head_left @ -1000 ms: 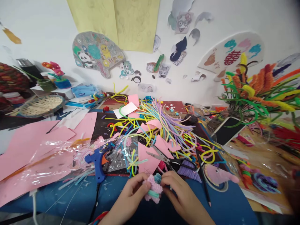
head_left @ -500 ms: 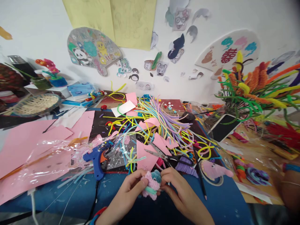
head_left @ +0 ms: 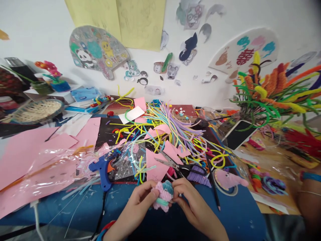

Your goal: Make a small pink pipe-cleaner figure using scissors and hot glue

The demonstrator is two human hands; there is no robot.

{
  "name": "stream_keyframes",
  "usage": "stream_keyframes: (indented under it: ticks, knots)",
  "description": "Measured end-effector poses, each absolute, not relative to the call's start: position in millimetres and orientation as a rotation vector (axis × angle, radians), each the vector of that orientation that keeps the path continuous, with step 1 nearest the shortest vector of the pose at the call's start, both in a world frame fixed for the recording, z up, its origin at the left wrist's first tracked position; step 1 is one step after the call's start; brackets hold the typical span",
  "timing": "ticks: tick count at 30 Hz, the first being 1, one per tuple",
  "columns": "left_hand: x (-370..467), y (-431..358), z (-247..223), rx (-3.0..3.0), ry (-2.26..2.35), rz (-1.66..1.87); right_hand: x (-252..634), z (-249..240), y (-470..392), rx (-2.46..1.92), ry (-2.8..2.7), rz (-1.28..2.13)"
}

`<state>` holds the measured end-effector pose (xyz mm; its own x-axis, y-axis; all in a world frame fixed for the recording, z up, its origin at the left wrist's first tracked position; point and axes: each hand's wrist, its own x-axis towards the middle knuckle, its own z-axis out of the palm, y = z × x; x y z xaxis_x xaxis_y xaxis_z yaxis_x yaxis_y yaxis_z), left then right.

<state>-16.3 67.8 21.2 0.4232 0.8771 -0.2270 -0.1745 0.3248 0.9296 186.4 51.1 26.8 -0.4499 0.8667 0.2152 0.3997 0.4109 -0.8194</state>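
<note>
At the blue table's (head_left: 240, 214) near edge, a pink-and-teal fuzzy piece (head_left: 163, 198) is pinched between the fingertips of the left hand (head_left: 143, 199) and right hand (head_left: 187, 198).

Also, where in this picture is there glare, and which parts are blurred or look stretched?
Head view: white glare streaks on the clear plastic over the pink paper. Head view: wide-angle stretching toward the sides, blurred red strands at the right edge, a darkened upper right corner. Head view: the pink-and-blue piece slightly soft.

Fuzzy-looking pipe cleaners (head_left: 190, 137), matt pink paper (head_left: 27, 147), glossy clear plastic film (head_left: 54, 164), shiny metal scissor blades (head_left: 167, 162).
</note>
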Motion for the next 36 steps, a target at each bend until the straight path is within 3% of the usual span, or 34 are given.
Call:
stream_keyframes:
  ticks: [36]
  knots:
    - [-20.3, 68.6, 14.6, 1.202, 1.015, 0.933, 172.7, 14.2, 38.3, -1.13, -1.69, 0.892]
